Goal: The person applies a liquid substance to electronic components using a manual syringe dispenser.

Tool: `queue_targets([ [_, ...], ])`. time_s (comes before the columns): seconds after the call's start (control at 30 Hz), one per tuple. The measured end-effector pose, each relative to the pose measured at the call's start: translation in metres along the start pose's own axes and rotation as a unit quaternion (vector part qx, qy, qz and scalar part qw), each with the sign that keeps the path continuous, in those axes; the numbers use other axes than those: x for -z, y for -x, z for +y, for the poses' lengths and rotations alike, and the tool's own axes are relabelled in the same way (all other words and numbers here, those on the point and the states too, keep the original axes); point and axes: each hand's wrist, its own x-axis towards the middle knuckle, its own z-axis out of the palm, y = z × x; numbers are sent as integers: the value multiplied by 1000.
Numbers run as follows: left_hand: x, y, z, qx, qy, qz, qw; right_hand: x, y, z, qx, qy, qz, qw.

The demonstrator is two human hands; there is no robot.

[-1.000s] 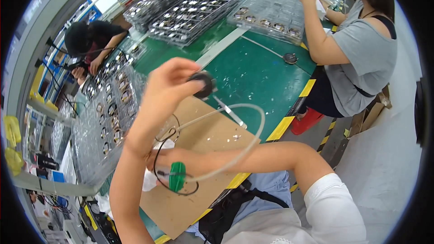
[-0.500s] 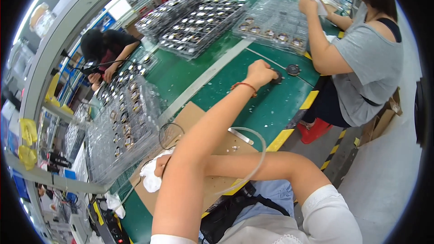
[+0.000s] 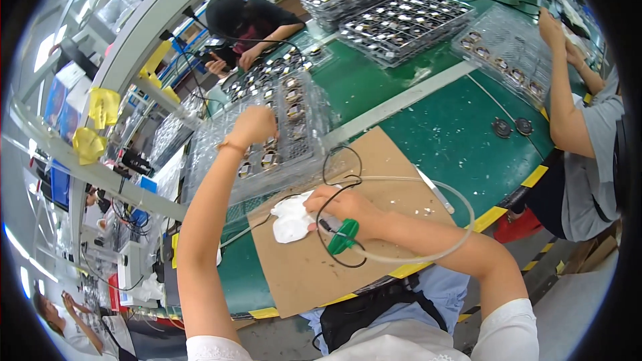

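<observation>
My left hand (image 3: 254, 125) reaches over a clear plastic tray (image 3: 306, 149) of small round parts (image 3: 294, 112) on the left. Its fingers are closed and point down among the parts; what they hold is hidden. My right hand (image 3: 341, 204) is closed around a syringe-like dispenser with a green cap (image 3: 344, 236), from which a clear tube (image 3: 468, 217) loops. A crumpled white cloth (image 3: 291, 222) lies at the fingertips, on the brown cardboard sheet (image 3: 294, 281). Farther right, two round dark parts (image 3: 501, 128) lie side by side on the green table.
Stacked trays of parts (image 3: 401, 27) stand at the back, with another clear tray (image 3: 501, 53) at the right. A metal strip (image 3: 435, 190) lies at the cardboard's edge. One co-worker (image 3: 582, 134) sits right, another (image 3: 254, 27) far left. A grey frame post (image 3: 120, 184) crosses the left.
My left hand has let go of a round dark part beside the other one and moved left to the tray. The view has shifted, and the green-capped dispenser in my right hand now shows.
</observation>
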Motion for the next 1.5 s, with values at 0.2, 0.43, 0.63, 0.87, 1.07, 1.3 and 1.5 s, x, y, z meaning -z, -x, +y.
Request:
queue_targets([
  [0.2,-31,72,-8,80,257,64,961,-5,1,2,-19,4,43,999],
  [0.43,-49,85,1,43,168,180,968,-8,1,10,-4,36,71,997],
  [0.63,-52,108,23,-7,361,321,875,-2,-4,-14,-151,31,55,986],
  [0.87,-69,194,82,-2,860,-37,509,-3,0,-7,-280,-101,134,945],
  [1.07,-83,212,96,8,921,-171,351,-2,-4,-14,-378,-126,147,905],
  [1.3,-90,219,99,18,838,-152,524,-2,-7,-17,-407,-155,154,887],
  [1.5,-98,219,109,29,822,-60,565,-3,-8,-12,-394,-178,203,879],
])
